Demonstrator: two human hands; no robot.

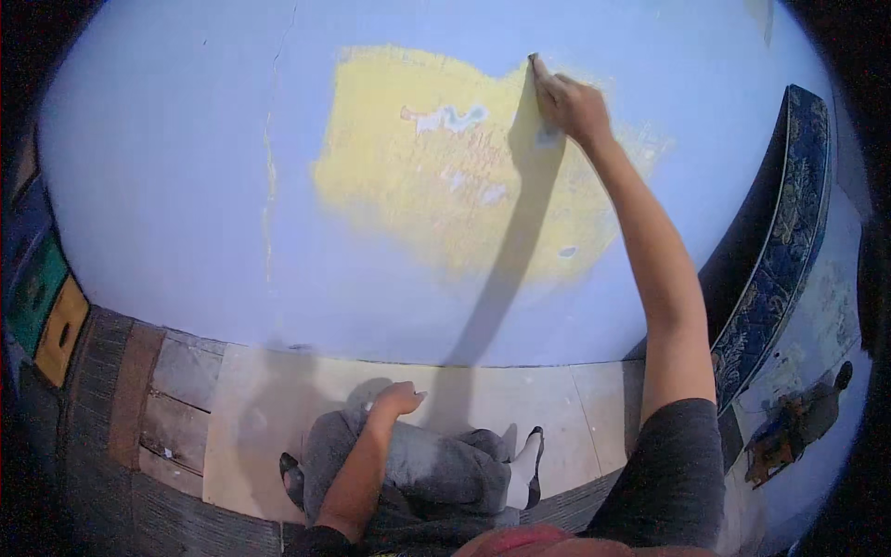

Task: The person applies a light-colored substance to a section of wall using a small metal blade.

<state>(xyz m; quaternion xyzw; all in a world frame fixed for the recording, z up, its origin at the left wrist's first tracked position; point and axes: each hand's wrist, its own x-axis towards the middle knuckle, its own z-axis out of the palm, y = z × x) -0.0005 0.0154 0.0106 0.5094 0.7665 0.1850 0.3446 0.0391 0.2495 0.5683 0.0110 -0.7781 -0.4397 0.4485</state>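
Observation:
My right hand (576, 111) reaches up to the painted wall (167, 181), fingers pressed together and pointing at its surface. A small dark piece (533, 57) shows at the fingertips, against the wall; its kind is too small to tell. The hand is at the upper right edge of a yellow patch (376, 153), where the pale blue paint is gone. Bare whitish spots (452, 118) and rough marks lie within that patch. Low down, my left hand (400, 399) rests by my bent knee with its fingers curled. Nothing shows in it, though its palm is hidden.
A dark patterned mattress (773, 257) leans at the right. Green and yellow panels (59, 334) stand at the far left. A thin crack (267, 174) runs down the wall. Pale boards (543, 404) cover the floor below, and a brown object (773, 452) lies at lower right.

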